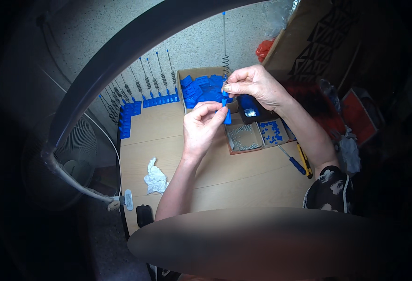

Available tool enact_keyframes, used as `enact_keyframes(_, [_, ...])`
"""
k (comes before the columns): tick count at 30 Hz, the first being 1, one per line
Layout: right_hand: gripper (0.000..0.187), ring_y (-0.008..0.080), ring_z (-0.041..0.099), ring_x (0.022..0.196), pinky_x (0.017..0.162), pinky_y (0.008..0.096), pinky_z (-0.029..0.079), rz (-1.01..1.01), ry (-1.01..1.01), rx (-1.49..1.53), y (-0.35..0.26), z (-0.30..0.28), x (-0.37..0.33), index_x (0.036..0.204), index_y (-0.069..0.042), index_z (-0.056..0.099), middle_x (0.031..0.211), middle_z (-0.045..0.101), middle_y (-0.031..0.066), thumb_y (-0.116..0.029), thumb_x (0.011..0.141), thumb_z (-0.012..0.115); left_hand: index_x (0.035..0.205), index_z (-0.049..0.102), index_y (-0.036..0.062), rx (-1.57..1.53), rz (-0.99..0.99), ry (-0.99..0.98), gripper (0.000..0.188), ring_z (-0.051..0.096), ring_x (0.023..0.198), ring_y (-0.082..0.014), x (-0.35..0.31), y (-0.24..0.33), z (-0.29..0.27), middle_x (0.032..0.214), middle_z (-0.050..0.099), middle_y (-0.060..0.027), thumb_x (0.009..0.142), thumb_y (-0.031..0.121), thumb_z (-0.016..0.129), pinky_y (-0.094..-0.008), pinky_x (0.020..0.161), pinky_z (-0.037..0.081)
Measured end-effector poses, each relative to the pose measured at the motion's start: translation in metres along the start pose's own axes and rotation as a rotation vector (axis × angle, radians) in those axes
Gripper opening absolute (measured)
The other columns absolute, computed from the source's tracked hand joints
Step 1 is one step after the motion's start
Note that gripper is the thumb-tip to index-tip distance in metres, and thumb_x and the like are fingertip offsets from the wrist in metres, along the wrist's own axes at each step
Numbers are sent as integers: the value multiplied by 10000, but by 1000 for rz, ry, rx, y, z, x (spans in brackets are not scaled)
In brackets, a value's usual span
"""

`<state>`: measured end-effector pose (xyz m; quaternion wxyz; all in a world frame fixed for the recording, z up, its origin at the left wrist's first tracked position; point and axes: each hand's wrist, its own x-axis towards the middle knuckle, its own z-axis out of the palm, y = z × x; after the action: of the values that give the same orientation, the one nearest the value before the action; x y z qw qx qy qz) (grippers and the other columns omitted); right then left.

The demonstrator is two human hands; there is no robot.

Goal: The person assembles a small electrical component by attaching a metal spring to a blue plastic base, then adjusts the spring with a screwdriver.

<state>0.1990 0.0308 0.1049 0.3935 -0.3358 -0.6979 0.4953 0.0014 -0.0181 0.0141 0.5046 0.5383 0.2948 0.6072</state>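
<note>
Above the table's far half, both my hands work on one upright piece, a thin wire rod with a dark coil spring [225, 63] and a small blue tip at its top. My left hand [200, 127] is closed in a pinch on the blue plastic base [227, 117], part of which sticks out below my fingers. Just above it, my right hand [255, 89] pinches the spring's lower end by a blue collar [225, 94]. My fingertips hide how collar and base meet. Behind them stands a cardboard box [181, 75] of flat blue plastic parts [196, 88].
Similar spring rods [163, 77] stand in blue bases [161, 100] along the far left edge. Right of my left hand are trays of small metal parts [244, 137] and blue bits [271, 133], a screwdriver [297, 165] and a yellow cutter [304, 160]. Crumpled tissue [155, 177] lies left. A dark curved bar [93, 61] arches across.
</note>
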Motion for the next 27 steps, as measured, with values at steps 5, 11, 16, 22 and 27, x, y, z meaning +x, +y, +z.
enact_keyframes(5, [208, 112, 674, 830, 774, 262, 535, 3, -36, 8, 2, 2, 0, 988, 29, 756, 882, 730, 61, -167, 924, 781, 1018, 755, -41, 30, 48, 16, 145, 685, 890, -100, 0, -3, -2, 1101, 677, -76, 906, 43, 788, -233, 804, 581])
enact_keyframes(11, [212, 109, 679, 871, 820, 265, 540, -11, -63, 35, 8, 6, 0, 1014, 30, 759, 942, 741, 69, -163, 929, 773, 1005, 757, -39, 120, 108, 36, 142, 677, 858, -92, -4, -5, -8, 1087, 675, -82, 897, 46, 794, -219, 765, 577])
enact_keyframes(16, [192, 110, 684, 890, 845, 264, 546, 8, -45, 60, 13, 10, -2, 1017, 33, 755, 959, 741, 69, -142, 936, 767, 1008, 759, -35, 119, 95, 21, 133, 658, 893, -88, -5, -4, -12, 1090, 667, -72, 905, 43, 788, -222, 786, 567])
enact_keyframes(22, [182, 111, 687, 903, 856, 263, 551, -13, 12, 31, 17, 26, -2, 1046, 34, 748, 966, 741, 64, -118, 947, 754, 1012, 760, -31, 106, 91, 25, 134, 661, 884, -88, -4, -12, -22, 1091, 669, -72, 907, 47, 787, -221, 776, 570])
enact_keyframes(27, [196, 108, 685, 901, 849, 264, 552, -27, 49, -25, 18, 33, -2, 1057, 38, 746, 962, 740, 60, -123, 946, 756, 1012, 755, -34, 80, 118, 38, 144, 674, 837, -84, -5, -15, -26, 1080, 678, -73, 908, 60, 786, -208, 723, 575])
